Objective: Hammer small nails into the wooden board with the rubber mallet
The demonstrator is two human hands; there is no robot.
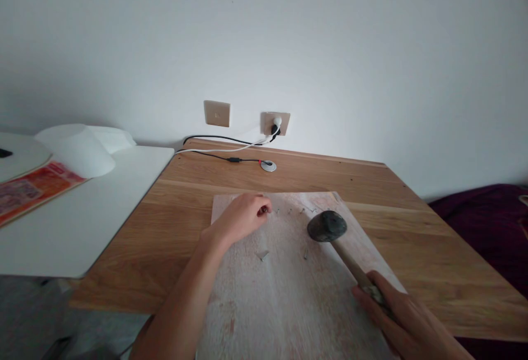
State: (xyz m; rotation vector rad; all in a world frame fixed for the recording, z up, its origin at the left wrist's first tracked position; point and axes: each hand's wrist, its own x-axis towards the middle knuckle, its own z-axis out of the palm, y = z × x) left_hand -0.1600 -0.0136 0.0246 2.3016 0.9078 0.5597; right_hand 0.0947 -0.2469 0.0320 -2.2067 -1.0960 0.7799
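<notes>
A whitish wooden board (264, 305) lies on the wooden desk. Near its far edge, my left hand (248, 214) is closed in a pinch around a nail (264, 210), mostly hidden by the fingers. To the right of those fingers, a row of several nails (290, 211) stands up from the board. My right hand (385, 307) is wrapped round the wooden handle of a mallet (328, 226); its black head hovers over the board's right part, near the row. Loose nails (264, 255) lie on the board nearer me, with another nail (306, 253) to their right.
The wooden desk (165, 222) reaches back to a white wall. A socket (277, 123) holds plugs, with cables (218, 149) running left along the desk's back. On the left, a white table (49, 233) carries white sheet material and an orange-red packet (37, 189). Purple fabric (482, 228) is at right.
</notes>
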